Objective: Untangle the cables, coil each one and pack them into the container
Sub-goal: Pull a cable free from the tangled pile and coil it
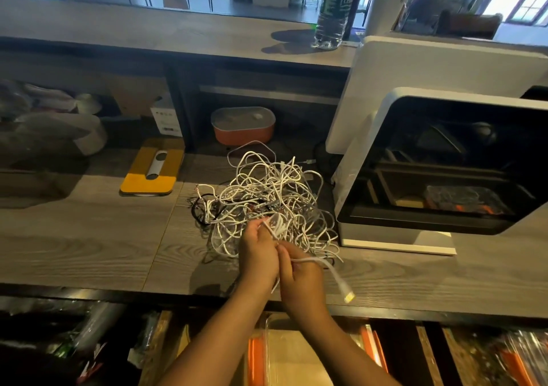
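The left hand [257,256] is closed around a small bunch of white strands, pinching them at the near edge of the tangled cables [267,192]. Touching it, the right hand [302,280] grips a single white cable whose plug [346,293], tipped in yellow, sticks out to the right over the grey wood-grain desk [89,237]. The tangle lies on the desk just beyond both hands, mostly white loops with a few black leads on its left side. Below the desk edge, near the forearms, a clear container [267,341] with orange latches shows in part. Further back an orange tub [243,136] with a pale lid sits under the raised shelf. A plastic bottle [330,14] on that shelf wears a green label with pale lettering too blurred to read. A small white box [167,121] carries fine print, also illegible. A white machine [385,68] with a dark glass front stands just right of the tangle, and a yellow pad [139,181] lies to its left.
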Demonstrator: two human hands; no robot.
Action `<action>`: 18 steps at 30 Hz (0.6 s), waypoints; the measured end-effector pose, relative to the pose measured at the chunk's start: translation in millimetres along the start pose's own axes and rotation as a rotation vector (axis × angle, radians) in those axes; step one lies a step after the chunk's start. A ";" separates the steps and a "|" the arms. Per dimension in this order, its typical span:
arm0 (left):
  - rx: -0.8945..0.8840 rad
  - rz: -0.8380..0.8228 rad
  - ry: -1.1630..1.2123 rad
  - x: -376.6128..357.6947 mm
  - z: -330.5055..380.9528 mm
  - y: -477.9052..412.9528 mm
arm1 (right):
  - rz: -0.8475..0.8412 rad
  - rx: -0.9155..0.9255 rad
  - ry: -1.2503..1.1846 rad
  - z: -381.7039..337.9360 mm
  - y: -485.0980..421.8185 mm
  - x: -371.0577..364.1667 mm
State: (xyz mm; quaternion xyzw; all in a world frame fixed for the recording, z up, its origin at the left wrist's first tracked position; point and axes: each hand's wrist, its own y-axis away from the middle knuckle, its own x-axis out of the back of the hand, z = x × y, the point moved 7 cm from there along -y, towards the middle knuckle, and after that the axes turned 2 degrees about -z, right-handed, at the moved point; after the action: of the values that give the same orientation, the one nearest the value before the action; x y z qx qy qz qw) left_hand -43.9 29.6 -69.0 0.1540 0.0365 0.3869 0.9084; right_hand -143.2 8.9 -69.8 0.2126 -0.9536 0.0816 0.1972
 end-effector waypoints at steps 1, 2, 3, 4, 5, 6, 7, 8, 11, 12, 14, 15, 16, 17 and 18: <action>-0.049 0.018 -0.105 2.8 3.2 -0.8 | 0.009 0.025 0.046 -1.5 1.4 1.8; -0.095 0.037 -0.201 5.0 6.2 -1.0 | 0.026 0.070 0.101 -4.4 1.5 4.0; -0.129 0.051 -0.264 7.3 9.5 0.0 | 0.015 0.121 0.165 -8.0 0.9 4.4; -0.158 0.056 -0.311 8.8 11.7 0.4 | -0.015 0.148 0.191 -11.9 0.4 5.3; -0.193 0.054 -0.352 9.9 14.0 1.3 | -0.071 0.145 0.155 -14.1 -0.8 4.9; -0.231 0.046 -0.392 10.6 16.8 1.9 | -0.140 0.143 0.104 -16.4 -1.4 4.4; -0.277 0.034 -0.428 10.7 20.8 2.6 | -0.201 0.156 0.062 -20.2 -2.2 5.1; -0.323 0.022 -0.484 10.8 24.3 2.8 | -0.246 0.171 0.043 -23.8 -3.0 6.6; -0.452 -0.058 -0.798 4.9 32.6 3.0 | -0.310 0.182 0.039 -23.9 -4.7 11.8; -0.469 -0.086 -0.883 2.5 33.7 2.4 | -0.306 0.181 0.049 -22.8 -4.2 12.8; -0.474 -0.156 -0.946 -3.2 32.6 1.1 | -0.259 0.131 -0.016 -19.6 -2.6 14.5; -0.455 -0.200 -0.929 -6.0 29.6 0.6 | -0.208 0.054 -0.127 -15.7 -3.3 16.7; -0.421 -0.249 -0.887 -8.6 26.0 0.8 | -0.154 -0.032 -0.276 -11.3 -3.8 19.3; -0.378 -0.293 -0.837 -10.3 22.4 1.5 | -0.120 -0.095 -0.386 -7.9 -3.9 21.3; -0.348 -0.319 -0.796 -11.3 18.9 1.6 | -0.125 -0.110 -0.436 -8.4 -4.0 22.0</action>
State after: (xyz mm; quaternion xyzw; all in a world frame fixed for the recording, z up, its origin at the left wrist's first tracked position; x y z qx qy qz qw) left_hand -49.4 17.8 -51.1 0.1284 -0.3573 0.1533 0.9123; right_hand -156.9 -0.9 -52.9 0.2725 -0.9617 -0.0307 0.0024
